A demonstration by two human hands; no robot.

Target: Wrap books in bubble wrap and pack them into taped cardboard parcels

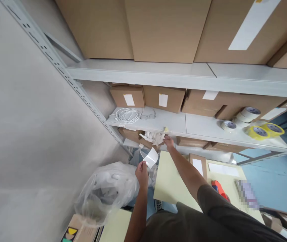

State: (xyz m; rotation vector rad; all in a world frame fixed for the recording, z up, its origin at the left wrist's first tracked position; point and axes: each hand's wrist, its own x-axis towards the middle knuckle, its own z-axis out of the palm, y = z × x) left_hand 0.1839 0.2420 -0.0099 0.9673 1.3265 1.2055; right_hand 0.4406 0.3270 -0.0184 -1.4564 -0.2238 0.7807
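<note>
Grey metal shelf [158, 122], brown boxes. My left hand [142, 172] pinches small white paper slip [151, 157]. My right hand [169, 142] grabs white crumpled paper pile [154, 137]. Best pull slow, so pile stays in box.

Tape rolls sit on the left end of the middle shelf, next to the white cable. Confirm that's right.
Not right. The head view shows the tape rolls at the right end of the middle shelf, far from the white cable, which lies at the left end.
</note>
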